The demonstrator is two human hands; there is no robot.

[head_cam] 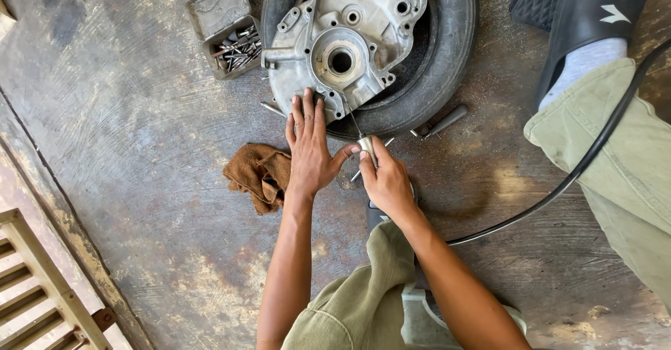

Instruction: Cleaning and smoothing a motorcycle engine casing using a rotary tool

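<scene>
Fingers (305, 116) of the left hand (309, 156) are laid flat and spread open on the lower edge of a grey cast-metal engine cover (346, 39), nothing being gripped by them, while the fingertips (365, 156) of the right hand (386, 181) are closed around a small silvery tool (365, 144) with a thin rod that points up toward the cover. The cover is seen resting inside a black tyre (447, 49) that lies flat on the stained concrete floor (140, 182), directly ahead of both hands; its long axis runs away from the person, slightly tilted to the right. The left hand is the nearer of the two and is already touching the casting, the right being held just short of it, near the tyre's edge. Both forearms are stretched forward from the bottom of the frame, the left nearly straight, the right angled inward so that the two thumbs almost meet. A crumpled brown rag (257, 174) is found just beside the left wrist, an open metal box of bolts (229, 32) near the tyre's left side, a dark-handled tool (440, 121) against its lower rim. A black hose (594, 147) is draped across an olive trouser leg (622, 161), above which a black sandal (587, 18) is worn over a pale sock
</scene>
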